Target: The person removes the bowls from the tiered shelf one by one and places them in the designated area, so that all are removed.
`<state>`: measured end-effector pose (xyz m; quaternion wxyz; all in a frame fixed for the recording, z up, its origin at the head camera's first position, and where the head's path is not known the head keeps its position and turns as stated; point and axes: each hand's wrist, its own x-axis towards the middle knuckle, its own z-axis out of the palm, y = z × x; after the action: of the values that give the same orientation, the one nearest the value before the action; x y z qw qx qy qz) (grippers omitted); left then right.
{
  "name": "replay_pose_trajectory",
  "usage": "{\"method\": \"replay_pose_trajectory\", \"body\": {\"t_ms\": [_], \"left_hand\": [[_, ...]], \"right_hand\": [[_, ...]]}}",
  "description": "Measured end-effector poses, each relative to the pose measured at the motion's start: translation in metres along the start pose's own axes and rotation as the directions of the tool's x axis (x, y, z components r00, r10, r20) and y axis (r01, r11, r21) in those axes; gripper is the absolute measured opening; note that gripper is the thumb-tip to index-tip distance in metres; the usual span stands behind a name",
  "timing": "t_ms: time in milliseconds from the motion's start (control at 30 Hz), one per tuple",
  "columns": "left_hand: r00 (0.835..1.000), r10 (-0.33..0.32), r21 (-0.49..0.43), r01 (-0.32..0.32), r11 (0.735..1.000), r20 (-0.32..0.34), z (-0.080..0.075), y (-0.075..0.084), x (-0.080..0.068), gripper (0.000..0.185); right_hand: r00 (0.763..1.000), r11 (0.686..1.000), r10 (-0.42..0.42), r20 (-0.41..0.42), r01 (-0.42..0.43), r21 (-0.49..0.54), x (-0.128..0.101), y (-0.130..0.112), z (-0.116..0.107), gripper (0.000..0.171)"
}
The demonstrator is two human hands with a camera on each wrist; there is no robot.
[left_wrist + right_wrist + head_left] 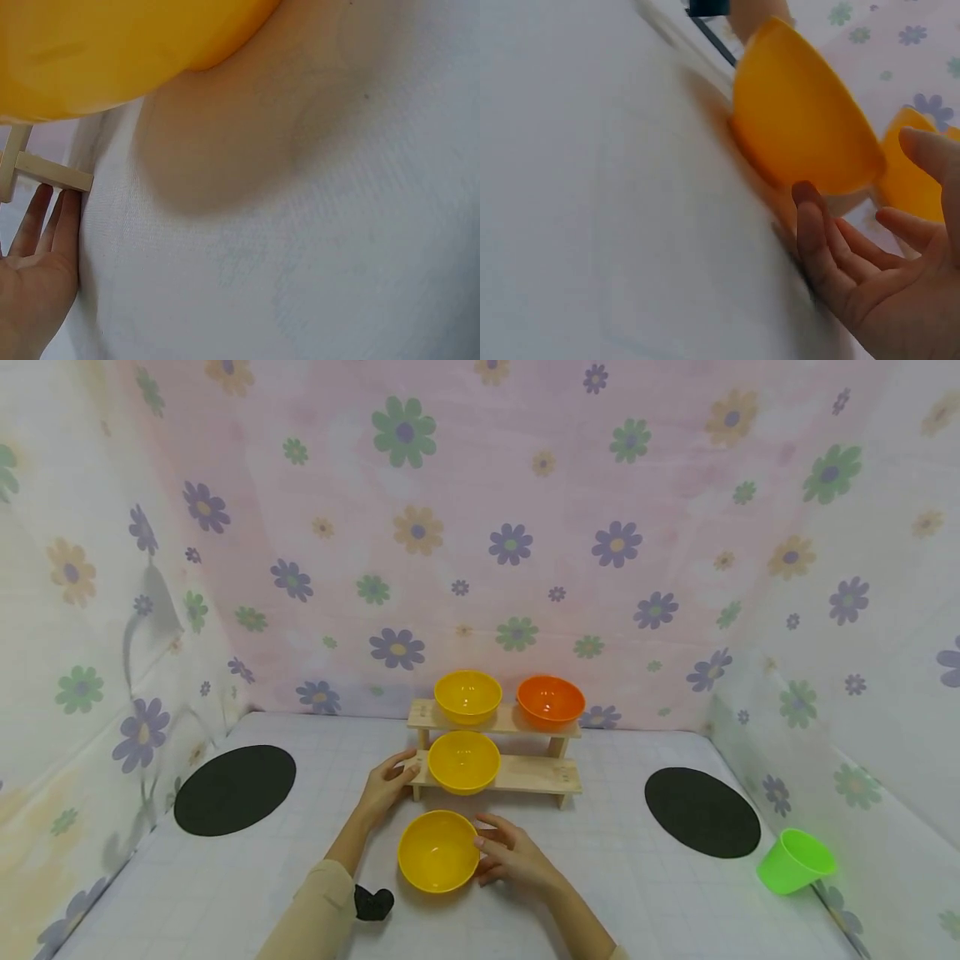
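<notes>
The left hand [384, 789], unclenched, touches the stand [534, 774] at left, perhaps to steady it; the right hand [517, 860], relaxed, is beside the near bowl [438, 853].

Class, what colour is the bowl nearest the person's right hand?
Plain yellow, inside and rim; the bowl shows best in the head view.

The near edge of the worktop [187, 893] falls below my head view; my left sleeve [318, 906] partly hides a black object [373, 905]; my left wrist view's top crops a yellow bowl [120, 52]
</notes>
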<state>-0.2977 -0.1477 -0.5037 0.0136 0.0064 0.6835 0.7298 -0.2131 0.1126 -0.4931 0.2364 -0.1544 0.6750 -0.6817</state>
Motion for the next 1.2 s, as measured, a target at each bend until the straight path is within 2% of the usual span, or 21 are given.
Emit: {"method": "replay_pose_trajectory", "body": {"t_ms": [100,167,333,533,733,800,933,1200], "left_hand": [[1.0,0.003,-0.004,-0.003,1.0,-0.006,0.001,0.0,-0.002,0.045],[1.0,0.0,-0.007,0.0,1.0,-0.011,0.001,0.0,-0.002,0.044],[1.0,-0.009,-0.002,0.009,1.0,-0.008,-0.001,0.0,-0.002,0.045],[1.0,0.001,0.006,-0.002,1.0,0.015,-0.002,-0.001,0.0,0.048],[1.0,0.003,0.006,-0.003,1.0,0.017,-0.002,-0.002,0.001,0.047],[1.0,0.004,0.008,-0.004,1.0,0.015,-0.002,-0.002,0.001,0.047],[1.0,0.0,0.001,0.0,1.0,0.008,-0.002,-0.003,0.001,0.046],[1.0,-0.001,-0.003,0.001,1.0,0.006,-0.001,-0.002,0.002,0.045]], "right_hand": [[0.995,0.997,-0.047,-0.083,0.041,-0.065,-0.002,-0.008,-0.01,0.056],[0.984,0.995,-0.075,-0.16,0.062,-0.083,-0.002,-0.013,-0.016,0.05],[0.922,0.99,-0.135,-0.363,0.114,-0.08,0.002,-0.026,-0.031,0.038],[0.856,0.98,-0.2,-0.478,0.173,-0.1,0.012,-0.036,-0.043,0.039],[0.802,0.979,-0.204,-0.562,0.16,-0.127,0.026,-0.041,-0.048,0.039],[0.797,0.98,-0.196,-0.571,0.149,-0.129,0.03,-0.042,-0.049,0.041],[0.807,0.982,-0.188,-0.559,0.144,-0.123,0.037,-0.045,-0.051,0.045],[0.869,0.983,-0.162,-0.468,0.098,-0.158,0.044,-0.049,-0.052,0.052]]}}
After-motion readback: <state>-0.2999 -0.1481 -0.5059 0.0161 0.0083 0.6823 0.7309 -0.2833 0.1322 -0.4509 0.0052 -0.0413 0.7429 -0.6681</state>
